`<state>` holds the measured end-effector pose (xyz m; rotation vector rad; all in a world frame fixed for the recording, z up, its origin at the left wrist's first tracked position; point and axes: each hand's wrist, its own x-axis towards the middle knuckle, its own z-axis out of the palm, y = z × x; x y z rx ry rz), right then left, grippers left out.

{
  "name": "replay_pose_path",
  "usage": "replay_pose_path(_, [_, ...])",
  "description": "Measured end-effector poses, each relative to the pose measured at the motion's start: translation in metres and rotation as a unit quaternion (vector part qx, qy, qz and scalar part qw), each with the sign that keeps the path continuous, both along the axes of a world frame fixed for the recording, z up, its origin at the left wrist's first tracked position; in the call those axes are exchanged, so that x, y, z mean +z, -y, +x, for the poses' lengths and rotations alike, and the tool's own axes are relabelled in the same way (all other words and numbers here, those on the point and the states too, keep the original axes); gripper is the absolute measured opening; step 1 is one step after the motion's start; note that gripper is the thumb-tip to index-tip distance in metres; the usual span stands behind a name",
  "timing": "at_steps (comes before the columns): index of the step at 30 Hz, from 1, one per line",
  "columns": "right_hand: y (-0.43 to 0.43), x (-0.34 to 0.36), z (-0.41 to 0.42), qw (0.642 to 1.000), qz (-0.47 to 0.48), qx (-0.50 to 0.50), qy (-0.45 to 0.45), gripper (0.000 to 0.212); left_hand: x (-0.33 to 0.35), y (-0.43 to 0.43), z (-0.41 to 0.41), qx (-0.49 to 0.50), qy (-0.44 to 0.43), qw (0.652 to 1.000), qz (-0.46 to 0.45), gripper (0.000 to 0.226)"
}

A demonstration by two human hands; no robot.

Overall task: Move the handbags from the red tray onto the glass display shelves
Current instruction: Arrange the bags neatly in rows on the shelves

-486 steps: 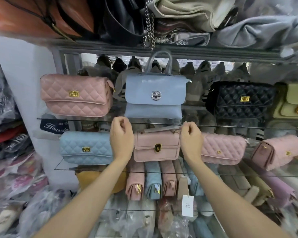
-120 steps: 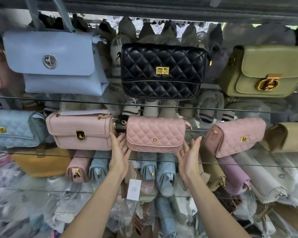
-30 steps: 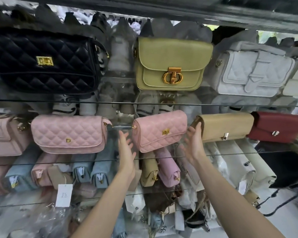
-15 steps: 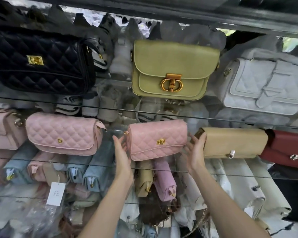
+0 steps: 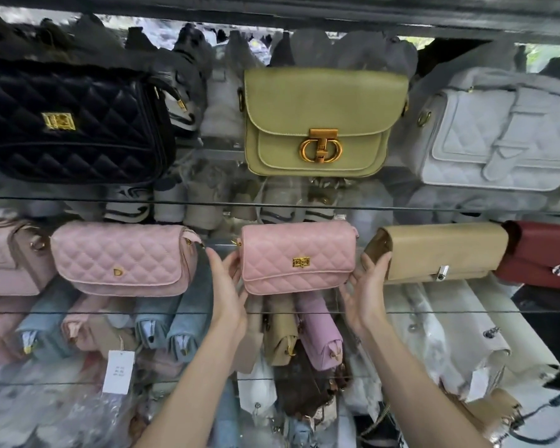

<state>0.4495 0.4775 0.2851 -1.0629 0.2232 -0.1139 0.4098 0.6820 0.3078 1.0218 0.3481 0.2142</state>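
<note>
Pink and quilted, the handbag with the gold clasp [image 5: 298, 257] is standing upright on the middle glass shelf [image 5: 466, 312], and we are steadying it between our two hands. Our left hand [image 5: 227, 286] is lying against its left end with the fingers nearly straight. Our right hand [image 5: 366, 286] is pressing its lower right corner, fingers stretched up into the gap beside the tan bag [image 5: 440, 250]. Neither hand is curling round anything.

We are counting five bags on this middle shelf. From the left they are a pale pink one [image 5: 4, 257] cut off by the frame edge, a pink quilted one with a D clasp [image 5: 123, 257], ours, the tan one, and a red one [image 5: 543, 253] touching the tan one's right end.

The upper glass shelf [image 5: 78, 198] is carrying three bags, well apart from one another: a black quilted bag [image 5: 72, 124], an olive green bag [image 5: 320, 124] directly above ours, and a white quilted bag [image 5: 498, 137].

Under our shelf, bags are standing end-on in a packed row. A small tan one [image 5: 282, 334] and a lilac one [image 5: 320, 334] are sitting just below ours. Blue and pink ones are filling the left side, but wrapping and glare are blurring them, so we cannot tell their number. One white price tag [image 5: 118, 371] is hanging among them.
</note>
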Motion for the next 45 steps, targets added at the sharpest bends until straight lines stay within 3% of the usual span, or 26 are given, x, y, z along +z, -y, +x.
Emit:
replay_pose_path(5, [-0.011,-0.001,-0.008,0.999,0.021,-0.021,0.012,0.078,0.0,-0.013,-0.005,-0.016,0.01,1.0,-0.009,0.081])
replay_pose_path(11, [-0.022,-0.007,-0.016,0.999,0.023,-0.031,0.017,0.066,0.003,-0.019,-0.009,-0.023,0.025,0.999,-0.02,0.071])
replay_pose_path(15, [-0.023,-0.008,-0.019,1.0,0.006,-0.003,0.022,0.11,0.003,-0.022,-0.012,-0.024,0.026,0.999,-0.013,0.074])
replay_pose_path(30, [-0.031,-0.013,-0.009,1.0,-0.016,0.001,-0.013,0.135,-0.002,-0.026,-0.022,0.002,0.033,0.999,0.034,0.094])
replay_pose_path(33, [-0.034,-0.012,-0.013,1.0,-0.021,-0.006,-0.013,0.127,-0.001,-0.027,-0.019,0.003,0.032,0.999,0.034,0.094])
replay_pose_path(37, [-0.037,-0.012,-0.024,0.999,-0.032,-0.029,0.017,0.067,-0.001,-0.029,-0.015,0.006,0.027,0.999,0.038,0.086])
replay_pose_path(43, [-0.039,-0.005,-0.027,0.998,-0.053,-0.024,0.004,0.053,0.0,-0.026,-0.021,0.002,0.03,0.998,0.061,0.096])
replay_pose_path(45, [-0.039,-0.005,-0.026,0.999,-0.046,-0.006,0.001,0.066,-0.002,-0.027,-0.022,0.007,0.029,0.998,0.061,0.086])
